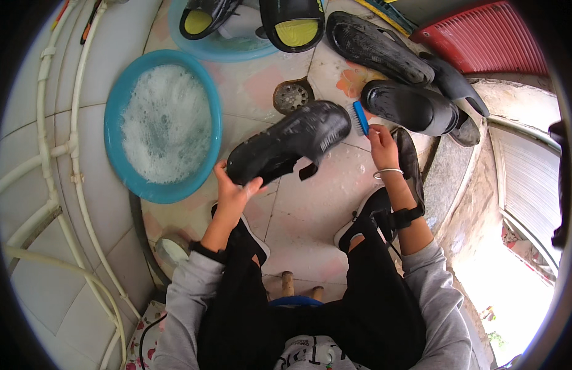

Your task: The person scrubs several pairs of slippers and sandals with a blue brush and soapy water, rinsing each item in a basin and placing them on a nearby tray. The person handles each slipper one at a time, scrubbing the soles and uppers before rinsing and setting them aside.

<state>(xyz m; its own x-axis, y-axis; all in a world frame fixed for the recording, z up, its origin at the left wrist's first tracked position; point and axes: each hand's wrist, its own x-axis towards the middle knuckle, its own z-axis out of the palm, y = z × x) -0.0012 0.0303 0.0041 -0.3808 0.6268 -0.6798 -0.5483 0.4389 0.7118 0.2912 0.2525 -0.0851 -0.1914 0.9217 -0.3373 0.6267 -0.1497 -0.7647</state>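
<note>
My left hand [235, 190] grips one end of a wet black rubber shoe [286, 138], which is held tilted above the tiled floor with flecks of foam on it. A small scrubbing brush [359, 119] with a blue back and pale bristles is in my right hand [383, 147]. Its bristles face the shoe's far end, with a narrow gap between them. Left of the shoe stands a blue plastic basin [215, 122] full of sudsy water.
A second basin [221, 56] at the back has black slides with yellow-green insoles [296, 32] over it. Several black shoes [406, 105] lie at the right, near a red ribbed plastic object [485, 39]. A floor drain [293, 95] lies beyond the held shoe. White pipes [75, 138] run along the left wall.
</note>
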